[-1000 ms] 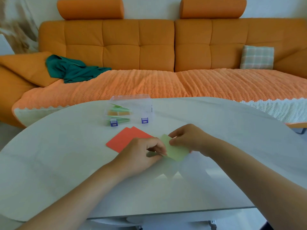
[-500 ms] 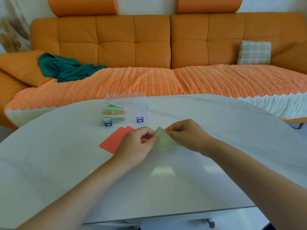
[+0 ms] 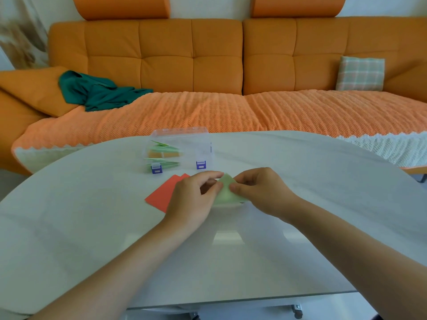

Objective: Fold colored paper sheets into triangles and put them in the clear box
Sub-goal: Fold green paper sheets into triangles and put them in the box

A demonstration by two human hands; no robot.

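A pale green paper sheet is held folded over between both hands just above the white table. My left hand pinches its left side with thumb and fingertips. My right hand pinches its right side. Red paper sheets lie flat on the table to the left, partly under my left hand. The clear box with blue latches stands behind them, holding folded green and orange papers.
An orange sofa with a knitted orange cover runs behind the table. On it lie a teal cloth at the left and a checked cushion at the right. The table's front edge is close to me.
The green sheet went from lying open near the table to being folded up between both hands. My hands moved closer together and slightly farther from me.
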